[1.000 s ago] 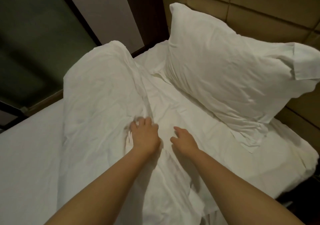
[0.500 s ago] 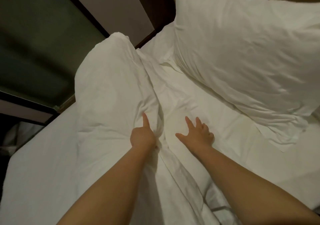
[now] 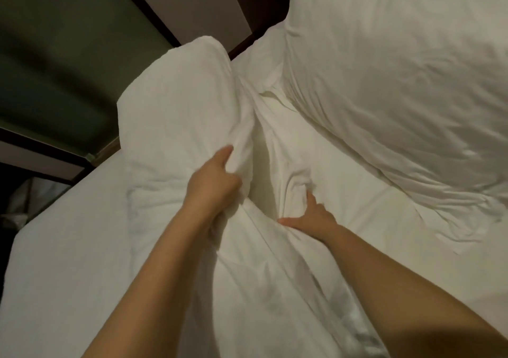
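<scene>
Head view showed the crumpled white cotton duvet [image 3: 178,110] heaped on the bed [image 3: 68,247]. The left hand [image 3: 213,177] kept its grip clenched on one fold, while the right hand [image 3: 313,217] had its grip bunching the neighbouring fold. Pulling both evenly, clear of the plump white pillow [image 3: 398,82], would likely spread it smoothly.

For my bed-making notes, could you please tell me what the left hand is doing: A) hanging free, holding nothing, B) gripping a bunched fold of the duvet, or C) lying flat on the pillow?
B: the left hand curls its fingers round a bunched fold of the duvet, away from the pillow.
</scene>
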Demonstrator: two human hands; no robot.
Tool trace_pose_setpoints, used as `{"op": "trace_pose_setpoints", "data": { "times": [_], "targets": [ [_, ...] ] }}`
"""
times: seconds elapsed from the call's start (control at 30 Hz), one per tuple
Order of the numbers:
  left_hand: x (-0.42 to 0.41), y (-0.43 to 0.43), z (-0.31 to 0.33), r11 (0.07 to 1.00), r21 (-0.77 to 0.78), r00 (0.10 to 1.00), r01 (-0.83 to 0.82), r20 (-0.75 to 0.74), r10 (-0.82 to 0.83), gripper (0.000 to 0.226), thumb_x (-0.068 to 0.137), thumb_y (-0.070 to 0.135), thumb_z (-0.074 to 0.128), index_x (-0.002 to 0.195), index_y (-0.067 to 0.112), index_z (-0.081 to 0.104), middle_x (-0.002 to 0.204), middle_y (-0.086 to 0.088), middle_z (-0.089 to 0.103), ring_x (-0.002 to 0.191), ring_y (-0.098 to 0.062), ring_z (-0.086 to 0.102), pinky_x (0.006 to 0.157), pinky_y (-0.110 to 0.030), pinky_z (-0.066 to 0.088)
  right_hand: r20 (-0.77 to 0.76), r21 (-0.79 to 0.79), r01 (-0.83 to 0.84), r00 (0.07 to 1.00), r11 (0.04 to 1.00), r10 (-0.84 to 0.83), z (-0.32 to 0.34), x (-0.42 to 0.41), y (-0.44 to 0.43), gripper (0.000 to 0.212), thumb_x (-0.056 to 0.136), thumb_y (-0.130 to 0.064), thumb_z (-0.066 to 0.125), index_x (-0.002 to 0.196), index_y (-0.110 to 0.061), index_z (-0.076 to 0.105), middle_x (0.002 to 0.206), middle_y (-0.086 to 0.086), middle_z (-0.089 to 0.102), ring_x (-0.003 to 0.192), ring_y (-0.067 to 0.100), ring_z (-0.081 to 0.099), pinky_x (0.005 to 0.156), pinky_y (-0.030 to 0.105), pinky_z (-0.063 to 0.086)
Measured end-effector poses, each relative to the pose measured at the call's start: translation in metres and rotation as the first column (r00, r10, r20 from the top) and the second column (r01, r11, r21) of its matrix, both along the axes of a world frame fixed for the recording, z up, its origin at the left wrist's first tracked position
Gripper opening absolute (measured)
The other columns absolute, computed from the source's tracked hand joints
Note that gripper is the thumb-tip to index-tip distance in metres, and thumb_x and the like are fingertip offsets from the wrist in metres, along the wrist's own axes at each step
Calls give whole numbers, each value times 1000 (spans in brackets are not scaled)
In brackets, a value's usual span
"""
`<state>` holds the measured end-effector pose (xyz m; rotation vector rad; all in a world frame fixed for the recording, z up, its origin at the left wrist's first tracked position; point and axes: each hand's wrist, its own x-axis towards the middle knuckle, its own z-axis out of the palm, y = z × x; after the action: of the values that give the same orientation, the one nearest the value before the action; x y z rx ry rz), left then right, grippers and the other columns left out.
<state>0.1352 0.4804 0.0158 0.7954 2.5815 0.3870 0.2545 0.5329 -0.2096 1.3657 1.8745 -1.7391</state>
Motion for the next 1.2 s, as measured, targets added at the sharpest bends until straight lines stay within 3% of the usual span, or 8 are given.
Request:
{"op": "trace_pose_setpoints", "data": {
  "times": [0.1,0.4,0.57,0.73,0.9,1.0,1.1,1.2],
  "targets": [
    [7,43,6,966,260,997,2,75,-22,64,76,22,53,137,36,44,108,-2,66,84,-22,65,66,-20,48,-142,-229,144,973,963,-179,6,1,-4,73,95,-45,51,152,-21,13,153,9,31,136,29,38,108,37,33],
    [50,34,-116,834,-508,939,217,-126,-320,77,89,36,53,148,42,3,135,-13,30,114,-34,44,94,-45,41,-242,-283,363,868,888,-432,14,77,37,53,101,-44,36,150,-26,25,156,-7,24,142,15,26,116,30,20],
    [57,47,-113,724,-319,615,611,-385,-688,48,90,41,36,135,28,49,149,-12,33,135,-34,30,103,-54,26,-374,-237,456,772,858,-513,33,62,26,67,96,-47,47,152,-34,13,157,-7,22,142,16,27,116,34,23],
    [39,71,-101,441,-433,480,786,-22,-877,32,98,39,36,104,27,66,117,5,61,130,-18,37,106,-49,22,-355,-371,247,853,895,-383,57,78,22,80,86,-59,53,151,-37,12,150,-9,29,137,16,34,106,28,32],
    [8,88,-85,170,-501,178,849,-32,-983,72,91,60,4,93,25,68,99,8,65,112,-14,50,98,-40,28,-350,-346,-62,934,936,-68,83,96,14,75,81,-41,72,145,-32,34,138,-13,44,121,10,46,100,26,38],
    [-1,88,-83,223,-455,139,862,-211,-968,90,83,58,-12,70,14,65,72,-5,65,83,-27,61,85,-35,34,-315,-185,38,944,982,-96,96,96,9,39,92,-26,60,130,-20,55,130,-1,58,109,13,56,93,25,43],
    [14,102,-70,644,-115,554,756,-410,-724,82,85,57,5,51,3,56,63,-24,63,65,-37,60,63,-32,31,-393,-263,285,841,922,-372,110,99,8,24,96,-15,51,117,-20,62,118,0,66,107,17,63,96,32,48],
    [40,124,-68,630,44,544,776,-553,-631,65,92,44,26,48,4,54,56,-22,60,52,-36,56,58,-33,38,-319,-214,478,790,852,-523,102,115,16,18,98,-18,49,108,-25,62,108,-4,67,103,17,64,91,29,49]
  ]
}}
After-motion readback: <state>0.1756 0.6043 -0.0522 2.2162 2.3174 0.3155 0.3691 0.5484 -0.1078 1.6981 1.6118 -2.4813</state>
